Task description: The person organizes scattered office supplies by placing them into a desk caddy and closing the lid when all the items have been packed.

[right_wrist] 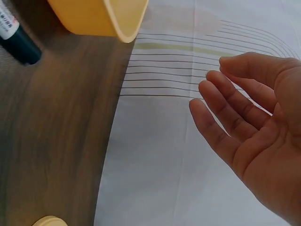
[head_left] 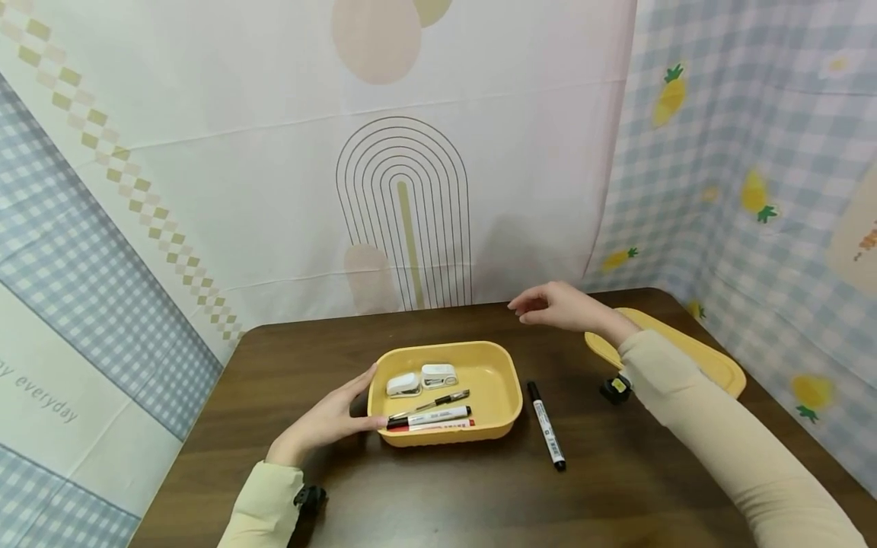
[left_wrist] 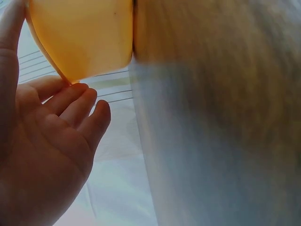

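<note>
A yellow plastic box (head_left: pixel 488 390) sits on the table with two small white staplers (head_left: pixel 403 384), a pen (head_left: pixel 452 398), a black-capped white marker (head_left: pixel 438 415) and a red marker (head_left: pixel 460 424) inside. At the box's left end, my left hand (head_left: pixel 330 417) holds it, thumb at the near corner and fingers at the far one. The left wrist view shows its fingertips (left_wrist: pixel 80 89) against the box's corner. Raised over the table's back right, my right hand (head_left: pixel 558 304) holds nothing; its fingers are loosely bent. Below it, a black-capped marker (head_left: pixel 546 426) lies right of the box.
Farther right lies a yellow lid (head_left: pixel 712 358), partly behind the right forearm. The brown table (head_left: pixel 438 495) backs onto a patterned cloth (head_left: pixel 288 221), and a blue checked cloth (head_left: pixel 740 122) hangs along the right side.
</note>
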Available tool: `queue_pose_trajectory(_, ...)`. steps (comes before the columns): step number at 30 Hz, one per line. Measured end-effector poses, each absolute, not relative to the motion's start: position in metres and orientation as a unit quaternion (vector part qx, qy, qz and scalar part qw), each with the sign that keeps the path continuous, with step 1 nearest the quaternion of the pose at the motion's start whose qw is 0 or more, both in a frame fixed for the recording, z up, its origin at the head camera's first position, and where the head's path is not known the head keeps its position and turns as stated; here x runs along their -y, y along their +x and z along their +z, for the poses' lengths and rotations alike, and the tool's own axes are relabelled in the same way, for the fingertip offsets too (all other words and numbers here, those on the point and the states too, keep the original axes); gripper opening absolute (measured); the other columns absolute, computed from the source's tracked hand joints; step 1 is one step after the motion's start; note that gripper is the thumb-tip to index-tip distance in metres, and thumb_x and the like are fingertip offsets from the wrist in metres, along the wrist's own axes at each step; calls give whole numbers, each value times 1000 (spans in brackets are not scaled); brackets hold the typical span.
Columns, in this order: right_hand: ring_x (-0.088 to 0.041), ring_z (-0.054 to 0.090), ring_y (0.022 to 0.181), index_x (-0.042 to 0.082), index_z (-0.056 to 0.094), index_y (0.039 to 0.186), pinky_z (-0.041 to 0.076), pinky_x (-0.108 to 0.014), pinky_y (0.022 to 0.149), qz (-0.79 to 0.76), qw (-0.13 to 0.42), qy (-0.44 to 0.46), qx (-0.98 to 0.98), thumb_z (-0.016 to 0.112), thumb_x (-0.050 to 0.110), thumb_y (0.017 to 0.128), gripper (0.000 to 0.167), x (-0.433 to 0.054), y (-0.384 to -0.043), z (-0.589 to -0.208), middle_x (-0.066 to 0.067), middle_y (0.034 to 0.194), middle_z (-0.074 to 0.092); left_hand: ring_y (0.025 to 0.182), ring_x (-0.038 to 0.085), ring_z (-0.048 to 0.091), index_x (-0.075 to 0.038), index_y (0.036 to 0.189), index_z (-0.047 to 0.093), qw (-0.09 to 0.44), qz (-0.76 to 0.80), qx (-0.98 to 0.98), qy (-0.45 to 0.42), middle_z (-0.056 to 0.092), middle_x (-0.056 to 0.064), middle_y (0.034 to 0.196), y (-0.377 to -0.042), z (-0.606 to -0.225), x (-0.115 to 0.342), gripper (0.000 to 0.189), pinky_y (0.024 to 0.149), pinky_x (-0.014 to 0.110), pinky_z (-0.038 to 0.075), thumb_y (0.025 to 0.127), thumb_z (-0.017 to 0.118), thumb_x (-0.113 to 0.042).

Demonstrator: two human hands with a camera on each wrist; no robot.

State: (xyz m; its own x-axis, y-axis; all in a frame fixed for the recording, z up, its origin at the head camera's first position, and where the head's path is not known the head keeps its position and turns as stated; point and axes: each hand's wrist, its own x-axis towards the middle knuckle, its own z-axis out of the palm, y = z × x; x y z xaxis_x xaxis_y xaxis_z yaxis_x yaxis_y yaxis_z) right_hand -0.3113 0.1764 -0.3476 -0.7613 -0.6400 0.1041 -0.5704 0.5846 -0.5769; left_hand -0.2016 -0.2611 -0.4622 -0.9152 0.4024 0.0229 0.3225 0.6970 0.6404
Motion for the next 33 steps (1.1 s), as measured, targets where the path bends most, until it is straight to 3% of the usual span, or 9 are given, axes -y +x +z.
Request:
queue_pose_trajectory(17,-23,67,105,7,70,125,54,-40,88,-341,34,-308,-888,68,15,98,29,-191,-283,-386,-4,112,72,149,32,27,-15,162,23,57,335,-918,203,25,9,165,-202,-464,261,99,116,55,28,86,78,-48)
queue_pose_trajectory(25,-17,67,98,7,70,124,54,-31,80,-360,42,-292,-885,68,13,97,28,-197,-273,-410,-6,108,73,149,33,26,-16,162,22,57,335,-918,206,24,10,165,-202,-463,263,101,116,56,28,86,77,-52)
queue_pose_trajectory(29,-18,65,98,6,70,124,54,-31,78,-364,47,-278,-888,69,15,97,29,-200,-269,-420,-12,111,72,149,32,26,-16,162,21,60,333,-919,202,24,9,165,-201,-462,263,101,116,55,28,86,78,-50)
queue_pose_trajectory(33,-21,66,92,3,69,125,56,-35,75,-381,63,-262,-884,70,18,97,32,-203,-266,-431,-9,107,72,149,29,25,-18,162,21,64,334,-919,199,23,6,165,-202,-461,262,101,116,53,28,85,79,-48)
